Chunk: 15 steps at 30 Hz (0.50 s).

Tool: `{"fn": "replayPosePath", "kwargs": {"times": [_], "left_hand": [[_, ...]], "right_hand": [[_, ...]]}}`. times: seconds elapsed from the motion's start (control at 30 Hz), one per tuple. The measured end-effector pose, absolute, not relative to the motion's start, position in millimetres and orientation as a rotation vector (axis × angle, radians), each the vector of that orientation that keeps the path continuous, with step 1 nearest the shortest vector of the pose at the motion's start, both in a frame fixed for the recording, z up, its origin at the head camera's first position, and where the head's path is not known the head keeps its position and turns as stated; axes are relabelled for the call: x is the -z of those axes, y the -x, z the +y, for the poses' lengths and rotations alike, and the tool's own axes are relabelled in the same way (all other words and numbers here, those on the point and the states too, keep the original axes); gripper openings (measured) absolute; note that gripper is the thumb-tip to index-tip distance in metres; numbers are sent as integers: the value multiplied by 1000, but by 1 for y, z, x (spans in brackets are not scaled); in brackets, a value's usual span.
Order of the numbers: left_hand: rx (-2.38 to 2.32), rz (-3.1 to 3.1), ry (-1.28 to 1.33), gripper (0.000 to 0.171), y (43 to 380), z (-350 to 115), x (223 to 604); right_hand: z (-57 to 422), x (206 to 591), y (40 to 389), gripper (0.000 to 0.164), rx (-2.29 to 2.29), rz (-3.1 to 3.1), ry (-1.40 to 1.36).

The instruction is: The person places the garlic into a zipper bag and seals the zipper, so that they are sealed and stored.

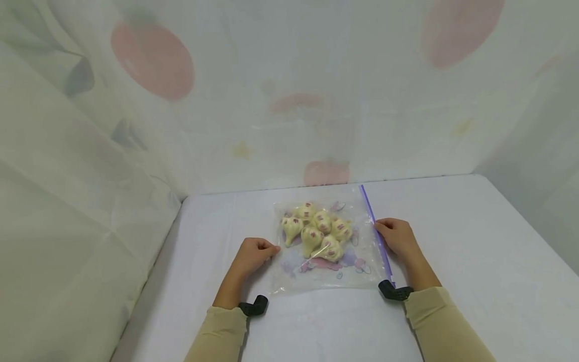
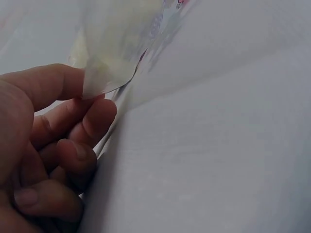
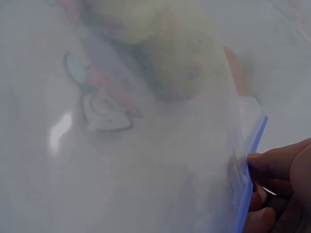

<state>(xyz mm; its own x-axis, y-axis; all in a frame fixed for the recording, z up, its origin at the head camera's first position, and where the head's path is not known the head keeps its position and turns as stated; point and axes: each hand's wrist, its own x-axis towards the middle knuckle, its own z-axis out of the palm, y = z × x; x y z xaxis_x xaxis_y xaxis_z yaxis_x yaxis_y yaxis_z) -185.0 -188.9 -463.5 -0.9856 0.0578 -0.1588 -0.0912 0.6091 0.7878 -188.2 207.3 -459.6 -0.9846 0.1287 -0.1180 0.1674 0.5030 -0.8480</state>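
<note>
A clear zip bag (image 1: pixel 289 276) with printed pastel figures lies across the middle of the table. Inside it are several pale yellow garlic-shaped pieces (image 1: pixel 312 237) with reddish-purple marks. My left hand (image 1: pixel 253 255) pinches the bag's left edge between thumb and fingers; the left wrist view shows that corner of film (image 2: pixel 104 77) held up a little. On the opposite side, my right hand (image 1: pixel 398 237) pinches the purple zip strip (image 1: pixel 368 203), which the right wrist view shows running past the thumb. The strip looks closed along its length, though I cannot tell for certain.
A white cloth covers the table (image 1: pixel 470 241). Behind it hangs a pale curtain (image 1: pixel 384 125) with faded fruit prints, and more cloth (image 1: pixel 68 201) hangs at the left. Black wrist cameras (image 1: pixel 255 305) sit at both sleeves.
</note>
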Motion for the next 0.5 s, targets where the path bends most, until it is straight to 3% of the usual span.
{"fn": "replayPosePath", "kwargs": {"times": [0.33,0.5], "left_hand": [[-1213,2647,-39,21,185,-189,457],[-1129,2650,-74,37,186,-192,454]], "right_hand": [[212,460,186,36,1485,2640,-227],[214,458,183,39,1382,2704,-152]]}}
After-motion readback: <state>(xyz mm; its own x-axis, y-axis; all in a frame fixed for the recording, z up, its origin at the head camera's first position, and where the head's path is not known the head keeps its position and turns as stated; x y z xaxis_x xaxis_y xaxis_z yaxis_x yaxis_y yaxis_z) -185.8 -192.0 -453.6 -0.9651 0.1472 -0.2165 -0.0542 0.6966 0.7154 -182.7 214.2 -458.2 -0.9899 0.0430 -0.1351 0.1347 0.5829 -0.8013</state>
